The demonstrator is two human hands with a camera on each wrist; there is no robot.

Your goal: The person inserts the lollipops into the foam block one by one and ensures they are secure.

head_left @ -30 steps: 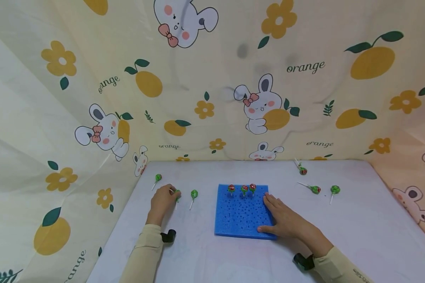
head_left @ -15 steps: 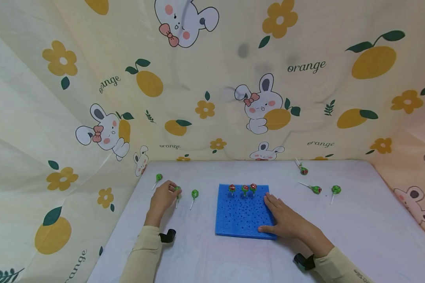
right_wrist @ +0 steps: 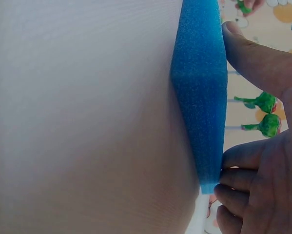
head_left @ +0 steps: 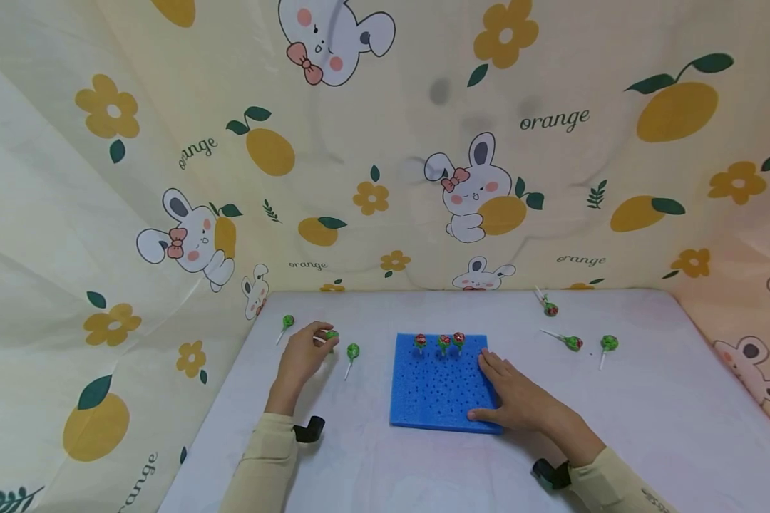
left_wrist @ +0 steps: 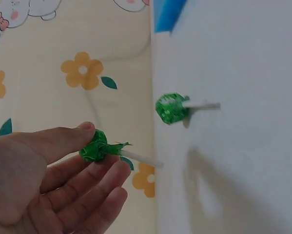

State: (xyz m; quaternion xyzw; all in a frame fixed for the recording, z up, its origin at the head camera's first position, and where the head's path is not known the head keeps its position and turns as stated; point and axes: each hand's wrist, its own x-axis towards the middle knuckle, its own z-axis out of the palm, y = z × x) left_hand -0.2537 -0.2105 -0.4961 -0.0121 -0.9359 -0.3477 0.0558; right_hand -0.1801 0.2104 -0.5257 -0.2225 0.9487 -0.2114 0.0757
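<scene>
A green-wrapped lollipop (left_wrist: 91, 147) is pinched by its head between the thumb and fingers of my left hand (head_left: 300, 362), its white stick pointing away from the palm. It is raised off the table, close to another green lollipop (head_left: 353, 351) lying there. My right hand (head_left: 522, 400) rests on the right edge of a blue foam block (head_left: 436, 410), thumb and fingers spread and fairly straight on its top. The block is dotted with small holes. Three red-and-green lollipops (head_left: 443, 342) stand upright along its far side, sticks in the foam.
One more lollipop (head_left: 287, 321) lies at the table's far left. On the right lie three others: one near the back edge (head_left: 550, 309), one sideways (head_left: 572, 343) and one with its stick toward me (head_left: 608, 343). A printed cloth (head_left: 372, 142) hangs behind the white table (head_left: 385, 470).
My left hand has lifted its lollipop from the table and moved slightly right and farther back. The right hand and the foam block have stayed in place.
</scene>
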